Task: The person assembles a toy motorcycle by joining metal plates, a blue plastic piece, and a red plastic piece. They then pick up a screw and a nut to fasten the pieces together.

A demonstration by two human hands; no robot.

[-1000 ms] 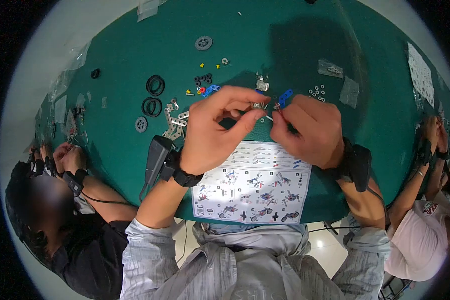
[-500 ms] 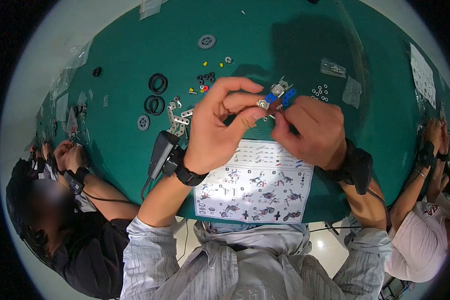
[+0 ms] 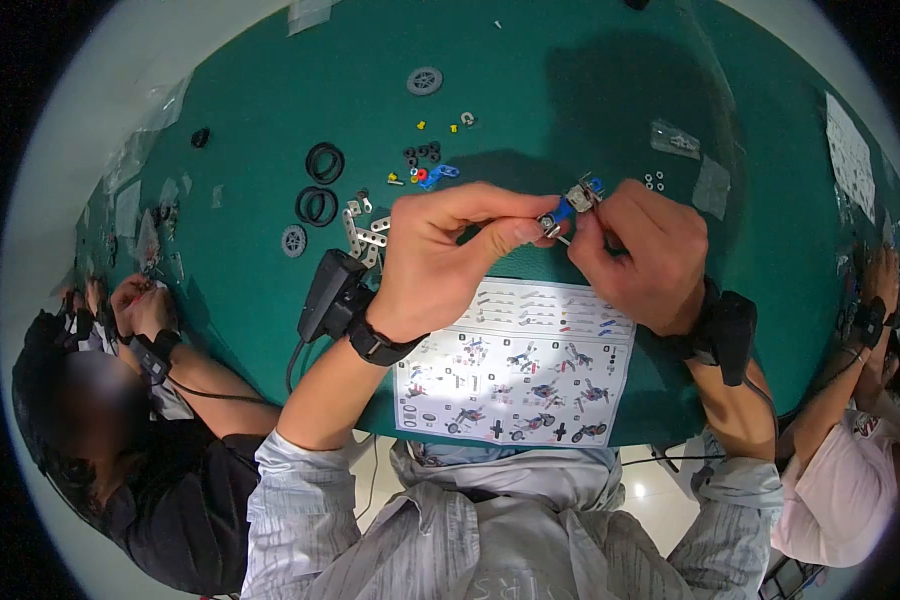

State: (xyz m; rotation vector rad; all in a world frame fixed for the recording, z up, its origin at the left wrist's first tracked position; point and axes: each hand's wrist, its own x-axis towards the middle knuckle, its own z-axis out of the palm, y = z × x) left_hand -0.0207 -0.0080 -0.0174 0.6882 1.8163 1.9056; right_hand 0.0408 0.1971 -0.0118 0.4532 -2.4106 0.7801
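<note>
Above the instruction sheet (image 3: 510, 375), a small assembly of blue and metal parts (image 3: 568, 206) is held off the table. My left hand (image 3: 435, 250) pinches its left end between thumb and index finger. At the right end, my right hand (image 3: 645, 250) has its fingers curled closed against the assembly; a thin metal piece shows by its fingertips, and the rest of its grip is hidden. Beyond my left hand lie blue parts (image 3: 440, 176), black nuts (image 3: 432, 150) and metal strips (image 3: 372, 238).
Black rubber rings (image 3: 325, 162) and grey wheels (image 3: 424, 81) lie on the green table (image 3: 510, 60). Small white nuts (image 3: 654, 181) and plastic bags (image 3: 712, 187) are at the right. Co-workers' hands (image 3: 148, 308) are at the far left, others at the far right.
Both hands and the assembly have moved slightly right, and the assembly has turned. The view has shifted a little. Blue parts now show beside the red and black pieces.
</note>
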